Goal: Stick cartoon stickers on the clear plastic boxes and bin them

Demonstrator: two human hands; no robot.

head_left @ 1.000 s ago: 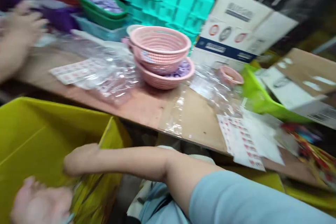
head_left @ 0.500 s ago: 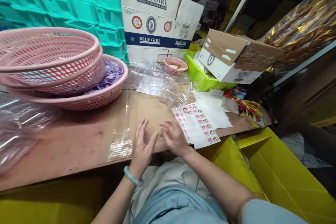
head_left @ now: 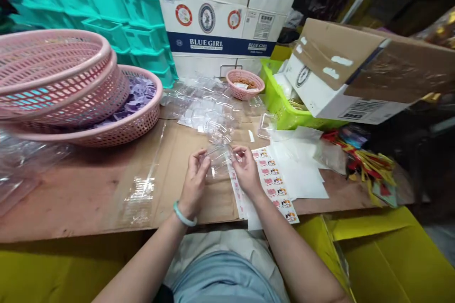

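Both of my hands hold one small clear plastic box just above the brown table. My left hand, with a pale green bangle at the wrist, pinches its left side. My right hand grips its right side. Under my right hand lie sheets of small red and white stickers. A heap of several more clear plastic boxes lies just beyond my hands.
Stacked pink baskets, the lowest holding purple pieces, stand at the left. A small pink basket, a green basket with a cardboard box and a beer carton are behind. Yellow bins flank my lap.
My hands were empty and apart over the table edge; now they have moved forward and closed on a clear plastic box. Before that, the view swung right from a yellow bin.
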